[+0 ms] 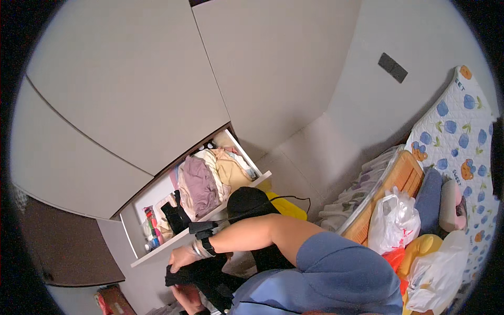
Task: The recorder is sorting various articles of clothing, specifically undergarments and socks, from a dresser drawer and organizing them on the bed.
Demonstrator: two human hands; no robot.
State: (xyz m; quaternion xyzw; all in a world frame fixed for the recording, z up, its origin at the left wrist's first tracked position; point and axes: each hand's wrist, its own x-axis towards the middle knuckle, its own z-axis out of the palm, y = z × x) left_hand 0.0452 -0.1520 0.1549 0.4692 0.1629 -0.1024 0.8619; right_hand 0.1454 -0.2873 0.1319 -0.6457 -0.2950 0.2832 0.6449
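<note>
A black fabric garment (212, 277) hangs in front of me, low in the view. My right hand (184, 258) pinches its bunched edge; a dark band and a bracelet circle that wrist. Just below, my left hand (187, 297) has its fingers at the same edge, partly covered by the cloth. Beyond both hands an open white drawer (139, 262) juts from the wardrobe. Folded clothes lie inside it, including a mauve garment (201, 187), a beige one (232, 171) and a black strappy item (176, 212). Small coloured items (151, 228) sit in its left corner.
Pale wardrobe doors (130, 78) rise behind the drawer. A yellow object (287, 206) shows on the floor beside a black rounded thing (248, 202). To the right, a bed with a floral quilt (468, 138) holds a white plastic bag (393, 220) and cushions (429, 201).
</note>
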